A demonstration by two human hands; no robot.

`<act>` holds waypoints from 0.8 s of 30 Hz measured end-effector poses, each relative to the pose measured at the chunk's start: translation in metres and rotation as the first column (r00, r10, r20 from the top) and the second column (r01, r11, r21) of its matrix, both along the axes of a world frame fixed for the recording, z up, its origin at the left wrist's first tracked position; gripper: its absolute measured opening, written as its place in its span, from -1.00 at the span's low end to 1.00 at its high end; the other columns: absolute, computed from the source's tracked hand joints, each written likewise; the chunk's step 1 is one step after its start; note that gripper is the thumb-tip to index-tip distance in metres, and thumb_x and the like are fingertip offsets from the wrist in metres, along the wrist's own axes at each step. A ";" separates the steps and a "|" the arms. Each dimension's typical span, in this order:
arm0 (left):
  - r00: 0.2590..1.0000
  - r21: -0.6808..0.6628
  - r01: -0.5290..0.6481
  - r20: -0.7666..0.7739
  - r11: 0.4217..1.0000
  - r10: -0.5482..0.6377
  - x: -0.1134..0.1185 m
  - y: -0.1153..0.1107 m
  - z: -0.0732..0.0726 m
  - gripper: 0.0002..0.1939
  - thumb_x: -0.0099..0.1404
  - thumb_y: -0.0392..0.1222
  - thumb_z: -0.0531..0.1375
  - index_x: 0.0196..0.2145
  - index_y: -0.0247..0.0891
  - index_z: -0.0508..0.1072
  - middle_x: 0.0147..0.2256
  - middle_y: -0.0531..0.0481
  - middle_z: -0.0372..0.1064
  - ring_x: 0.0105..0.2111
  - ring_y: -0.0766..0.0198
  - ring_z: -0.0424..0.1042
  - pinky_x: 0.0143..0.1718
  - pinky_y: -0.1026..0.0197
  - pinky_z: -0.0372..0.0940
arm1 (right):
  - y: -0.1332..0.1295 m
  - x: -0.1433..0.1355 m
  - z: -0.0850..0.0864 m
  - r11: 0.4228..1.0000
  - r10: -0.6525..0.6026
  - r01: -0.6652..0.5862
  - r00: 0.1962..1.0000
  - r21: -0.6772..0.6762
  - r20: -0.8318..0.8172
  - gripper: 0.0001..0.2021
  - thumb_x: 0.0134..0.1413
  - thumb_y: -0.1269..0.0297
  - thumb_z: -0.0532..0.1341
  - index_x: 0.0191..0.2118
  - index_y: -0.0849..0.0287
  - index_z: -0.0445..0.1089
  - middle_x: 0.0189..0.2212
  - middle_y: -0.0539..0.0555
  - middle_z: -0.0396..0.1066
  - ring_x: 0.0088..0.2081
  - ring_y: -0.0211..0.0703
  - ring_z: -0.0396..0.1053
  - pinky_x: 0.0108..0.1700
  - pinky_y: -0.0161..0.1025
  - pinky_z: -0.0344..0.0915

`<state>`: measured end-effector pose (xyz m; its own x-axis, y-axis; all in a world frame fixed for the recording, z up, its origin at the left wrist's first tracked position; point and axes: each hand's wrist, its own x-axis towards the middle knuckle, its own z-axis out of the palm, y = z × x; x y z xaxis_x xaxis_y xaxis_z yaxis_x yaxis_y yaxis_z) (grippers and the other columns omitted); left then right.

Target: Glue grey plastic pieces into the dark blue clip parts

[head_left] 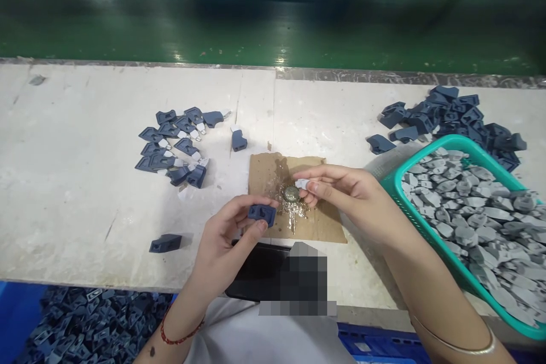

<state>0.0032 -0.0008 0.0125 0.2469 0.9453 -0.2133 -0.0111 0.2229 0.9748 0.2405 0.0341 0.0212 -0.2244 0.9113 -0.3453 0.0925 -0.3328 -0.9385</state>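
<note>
Between the thumb and fingers of my left hand (230, 239) is a dark blue plastic part (262, 214) with a recess in its upper face. My right hand (345, 193) pinches a small light grey piece (302, 183) over a round cap of wet, shiny liquid (292, 194). The cap sits on a brown cardboard sheet (324, 227), which is stained with the liquid around it. The two held pieces are apart. Left of my hands lie several blue parts with light grey ends (186, 125), and one such part (239, 140) lies alone nearer the cardboard.
A teal basket (443, 239) of light grey pieces stands at right, with a pile of blue parts (452, 114) behind it. One blue part (165, 243) lies front left. A black phone (256, 273) is at the table edge. A blue bin of parts (98, 324) sits below; a green belt (256, 23) runs behind.
</note>
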 end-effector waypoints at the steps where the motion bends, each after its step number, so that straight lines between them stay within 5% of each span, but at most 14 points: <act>1: 1.000 -0.004 0.000 -0.020 1.000 0.000 0.000 0.000 0.001 -0.83 0.43 -0.17 0.25 -0.05 -0.11 0.58 -0.06 -0.03 0.60 -0.04 0.21 0.55 -0.04 0.28 0.44 | 0.001 0.000 0.001 1.000 0.006 -0.006 0.999 -0.016 -0.032 -0.73 0.22 0.09 0.34 -0.05 0.11 0.57 -0.30 0.07 0.60 -0.29 -0.20 0.53 -0.15 -0.21 0.47; 7: 0.998 -0.020 -0.049 -0.029 0.999 0.048 0.003 0.001 0.004 -0.86 0.36 -0.13 0.33 -0.14 -0.13 0.62 -0.12 -0.04 0.62 -0.09 0.19 0.54 -0.10 0.27 0.42 | 0.004 -0.005 0.004 0.991 -0.014 -0.018 0.971 -0.135 -0.238 -0.80 0.16 0.15 0.39 -0.22 0.13 0.44 -0.27 0.08 0.64 -0.23 -0.16 0.60 -0.12 -0.20 0.51; 14: 0.989 -0.110 -0.090 0.104 0.990 0.102 0.005 0.001 0.004 -0.88 0.34 -0.17 0.34 -0.15 -0.17 0.60 -0.16 -0.07 0.65 -0.12 0.15 0.60 -0.14 0.22 0.48 | 0.004 -0.009 0.006 0.979 -0.055 0.006 0.970 -0.203 -0.235 -0.72 0.14 0.09 0.39 -0.14 0.14 0.48 -0.26 0.12 0.64 -0.22 -0.13 0.62 -0.08 -0.17 0.54; 19: 0.992 -0.143 -0.102 0.059 0.984 0.111 0.002 0.003 -0.002 -0.85 0.36 -0.13 0.32 -0.14 -0.17 0.63 -0.17 -0.07 0.65 -0.15 0.15 0.62 -0.10 0.20 0.47 | 0.002 -0.008 0.004 0.992 -0.099 0.088 0.988 -0.094 -0.121 -0.76 0.15 0.08 0.38 -0.20 0.11 0.47 -0.25 0.11 0.64 -0.18 -0.08 0.61 -0.09 -0.13 0.53; 24: 0.984 -0.191 -0.142 0.082 0.971 0.160 -0.002 0.005 -0.008 -0.81 0.37 -0.04 0.32 -0.14 -0.13 0.67 -0.18 -0.03 0.65 -0.12 0.21 0.57 -0.11 0.29 0.42 | -0.001 -0.007 0.004 0.982 -0.104 0.076 0.981 0.172 0.161 -0.81 0.18 0.11 0.35 -0.23 0.11 0.54 -0.20 0.12 0.60 -0.16 -0.05 0.55 -0.10 -0.09 0.48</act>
